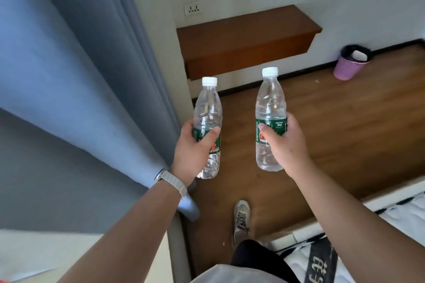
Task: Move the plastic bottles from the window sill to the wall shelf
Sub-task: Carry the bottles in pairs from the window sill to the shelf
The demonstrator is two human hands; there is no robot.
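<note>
Mid-carry here: left hand has its grip wrapped round one plastic bottle, right hand round the other bottle, both upright. The wall shelf sits ahead, beyond both grips. Next up, I'd guess: step closer, lift, set them down.

Blue curtain, wall socket, purple bin, wooden floor, mattress

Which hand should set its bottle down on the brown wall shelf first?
Probably the right. The right hand holds its bottle upright, directly below the wall shelf in view. The left hand and its bottle sit at the shelf's left end, close beside the curtain.
</note>
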